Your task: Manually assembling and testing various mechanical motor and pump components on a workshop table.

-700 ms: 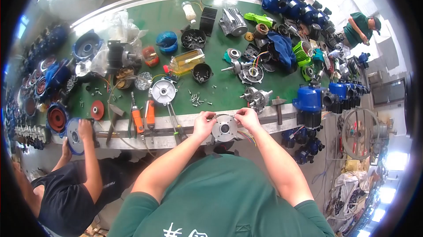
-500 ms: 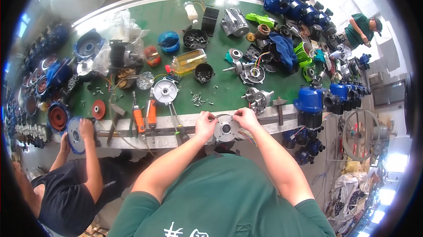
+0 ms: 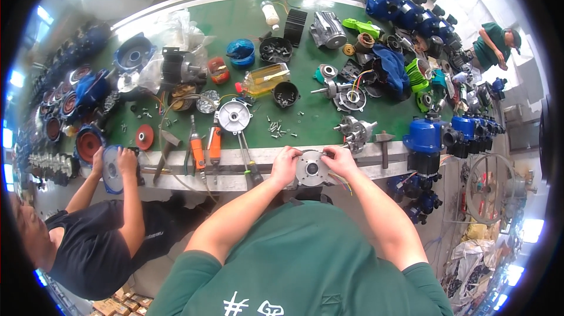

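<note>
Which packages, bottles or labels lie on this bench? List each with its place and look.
Clear bottle of yellow liquid, red cap: on its side, bench centre.
White bottle: far edge, lying down.
Clear plastic bags: far left, crumpled.
Cardboard boxes: floor, lower left, brown.
No screens or signs show.

Left hand, right hand close together, fingers curled.
</note>
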The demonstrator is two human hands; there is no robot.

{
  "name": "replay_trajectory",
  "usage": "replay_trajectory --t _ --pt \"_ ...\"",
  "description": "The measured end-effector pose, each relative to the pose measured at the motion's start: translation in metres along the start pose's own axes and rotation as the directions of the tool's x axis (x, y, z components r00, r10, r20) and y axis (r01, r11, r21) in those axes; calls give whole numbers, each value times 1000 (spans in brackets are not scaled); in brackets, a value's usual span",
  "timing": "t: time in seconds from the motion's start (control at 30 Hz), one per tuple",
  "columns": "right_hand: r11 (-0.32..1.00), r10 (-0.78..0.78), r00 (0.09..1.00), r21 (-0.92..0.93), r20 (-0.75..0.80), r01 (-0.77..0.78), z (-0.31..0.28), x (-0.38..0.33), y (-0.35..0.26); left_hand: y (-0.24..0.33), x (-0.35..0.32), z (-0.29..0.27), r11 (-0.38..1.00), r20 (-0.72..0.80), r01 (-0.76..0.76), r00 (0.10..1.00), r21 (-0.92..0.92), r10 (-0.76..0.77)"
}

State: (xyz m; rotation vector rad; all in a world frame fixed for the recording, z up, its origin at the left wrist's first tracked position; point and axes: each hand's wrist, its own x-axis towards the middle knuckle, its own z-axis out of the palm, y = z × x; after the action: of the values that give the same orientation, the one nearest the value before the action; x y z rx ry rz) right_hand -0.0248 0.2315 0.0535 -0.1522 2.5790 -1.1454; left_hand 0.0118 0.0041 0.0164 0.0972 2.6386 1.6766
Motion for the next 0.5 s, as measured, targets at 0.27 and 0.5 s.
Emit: replay_trajectory --t 0.27,0.5 --pt "854 -248 955 -429 165 296 -5 9 1 9 6 1 959 -69 278 957 -52 -281" --pt "740 -318 919 -545 234 395 -10 14 11 11 1 9 953 -74 69 996 296 -49"
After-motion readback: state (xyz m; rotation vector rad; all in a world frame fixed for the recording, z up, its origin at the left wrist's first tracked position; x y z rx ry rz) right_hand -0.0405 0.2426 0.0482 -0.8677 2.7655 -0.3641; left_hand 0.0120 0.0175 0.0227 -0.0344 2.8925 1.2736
